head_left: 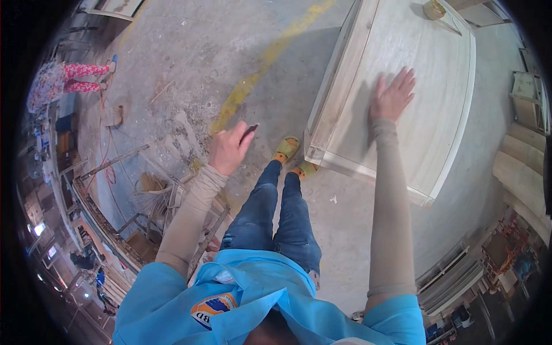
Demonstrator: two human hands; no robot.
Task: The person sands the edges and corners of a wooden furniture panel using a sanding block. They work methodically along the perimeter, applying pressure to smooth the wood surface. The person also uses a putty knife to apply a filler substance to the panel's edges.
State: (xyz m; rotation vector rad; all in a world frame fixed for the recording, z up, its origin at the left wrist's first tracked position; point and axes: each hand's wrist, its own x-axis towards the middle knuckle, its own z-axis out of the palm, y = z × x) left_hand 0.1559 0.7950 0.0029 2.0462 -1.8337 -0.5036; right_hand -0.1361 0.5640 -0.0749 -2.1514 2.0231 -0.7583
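My left hand (227,150) is raised over the floor, left of the wooden piece, with its fingers closed around a small dark flat tool (249,131). A light tip shows at the tool's end; its exact kind is too small to make out. My right hand (394,96) lies with fingers spread on the pale wooden panel (425,109), a large piece with a curved right side and a raised strip along its left edge. Near its far end sit a yellowish small pot (434,10) and a thin stick-like thing (450,26).
Frames and wood scraps (155,192) stand at the left, with a red hose (108,146) on the floor. Another person (63,83) is at the far left. Curved wooden panels (520,161) lean at the right, and stacked boards (451,280) lie at the lower right.
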